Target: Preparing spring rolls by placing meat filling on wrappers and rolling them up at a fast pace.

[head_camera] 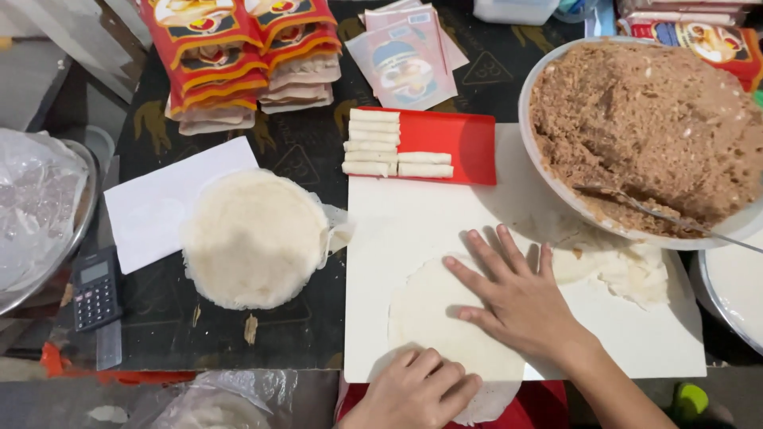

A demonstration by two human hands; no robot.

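nearest to me, my left hand point(415, 389) sits at the near edge of the white cutting board point(413, 214), fingers curled over the near rim of a thin round wrapper point(433, 318), pinching it as far as i can tell. my right hand point(517, 298) lies flat and open on that same wrapper, fingers spread and pointing far-left, palm pressing it onto the board. the wrapper hangs a little over the near edge of the board.

left of the board, on the dark table point(302, 143), i see a round stack of wrappers point(254, 238), with a white sheet of paper point(155, 206) just beside it on the left and a small calculator point(95, 287) nearer and further left. on the far side of the board a red tray point(457, 143) holds a row of finished white rolls point(381, 147). far right, a big white bowl point(528, 119) is full of brown minced filling point(652, 127), a metal spoon point(660, 214) resting in it. crumpled wrapper pieces point(628, 270) lie on the board just near the bowl. red packets point(230, 56) are piled at the far left.
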